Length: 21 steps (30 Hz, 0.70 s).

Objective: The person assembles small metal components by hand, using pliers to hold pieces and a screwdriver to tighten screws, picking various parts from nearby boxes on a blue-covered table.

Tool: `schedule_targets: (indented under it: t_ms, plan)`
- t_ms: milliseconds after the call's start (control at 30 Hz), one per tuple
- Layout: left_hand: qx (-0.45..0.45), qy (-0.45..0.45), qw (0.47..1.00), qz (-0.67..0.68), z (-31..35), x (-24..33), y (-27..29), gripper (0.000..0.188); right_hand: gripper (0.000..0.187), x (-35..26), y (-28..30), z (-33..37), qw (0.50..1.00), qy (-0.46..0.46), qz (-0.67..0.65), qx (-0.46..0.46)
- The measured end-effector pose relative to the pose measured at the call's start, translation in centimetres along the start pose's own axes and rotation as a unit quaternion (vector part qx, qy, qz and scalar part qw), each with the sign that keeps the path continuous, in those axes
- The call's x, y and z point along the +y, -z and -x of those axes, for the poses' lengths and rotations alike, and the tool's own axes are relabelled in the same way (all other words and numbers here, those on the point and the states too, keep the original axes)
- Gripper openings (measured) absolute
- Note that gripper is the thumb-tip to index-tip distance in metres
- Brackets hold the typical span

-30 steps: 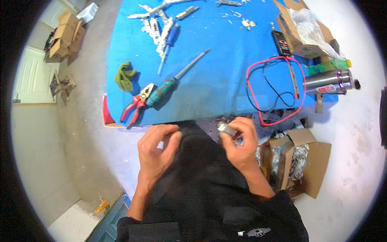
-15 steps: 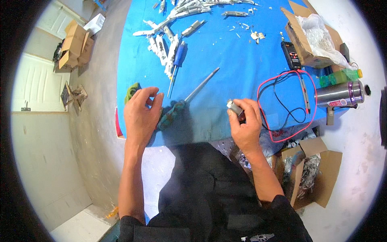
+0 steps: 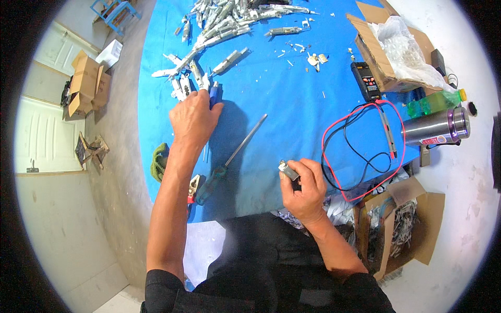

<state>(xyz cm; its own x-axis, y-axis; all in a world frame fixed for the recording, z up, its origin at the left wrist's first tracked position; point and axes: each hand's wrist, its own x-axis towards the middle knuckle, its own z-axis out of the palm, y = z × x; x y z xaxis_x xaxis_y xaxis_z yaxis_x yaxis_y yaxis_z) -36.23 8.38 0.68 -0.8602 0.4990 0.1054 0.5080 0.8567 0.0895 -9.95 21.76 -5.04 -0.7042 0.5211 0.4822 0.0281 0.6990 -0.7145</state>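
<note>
My right hand [image 3: 305, 193] holds a small silver motor [image 3: 289, 171] with a pale end, pinched between thumb and fingers above the table's near edge. Farther out, my left hand [image 3: 194, 119] reaches over several slim white-and-grey parts [image 3: 182, 87]. Its fingertips are hidden from me, and so is whether they grip anything. Beside its thumb a blue-handled screwdriver [image 3: 213, 94] shows in part. Nearer, a larger screwdriver [image 3: 211, 187] with a dark green handle lies with its shaft pointing away. Red-handled pliers [image 3: 193, 189] lie beside my left forearm.
A heap of similar parts [image 3: 224, 23] covers the far side of the blue table [image 3: 292, 115]. To the right are a meter [image 3: 366, 81] with red and black leads, a carton [image 3: 376, 52], a green bottle [image 3: 436, 103] and a steel flask [image 3: 436, 127]. A green cloth [image 3: 158, 163] lies at left.
My left hand has moved away from me, from beside the green-handled screwdriver to the white-and-grey parts. My right hand still holds the motor. The whole view has shifted somewhat.
</note>
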Motion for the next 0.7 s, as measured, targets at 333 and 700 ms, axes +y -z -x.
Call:
schedule_targets:
  t_ms: [333,700]
  plan:
    - [0.031,-0.058,0.998,0.027,0.6,0.6,-1.9,0.025,0.029,-0.5,0.5,-0.3,0.999,0.014,0.028,0.010]
    - [0.021,-0.085,0.991,0.099,3.4,0.9,1.6,0.027,0.030,-0.7,0.9,-0.5,1.000,0.013,0.005,0.019]
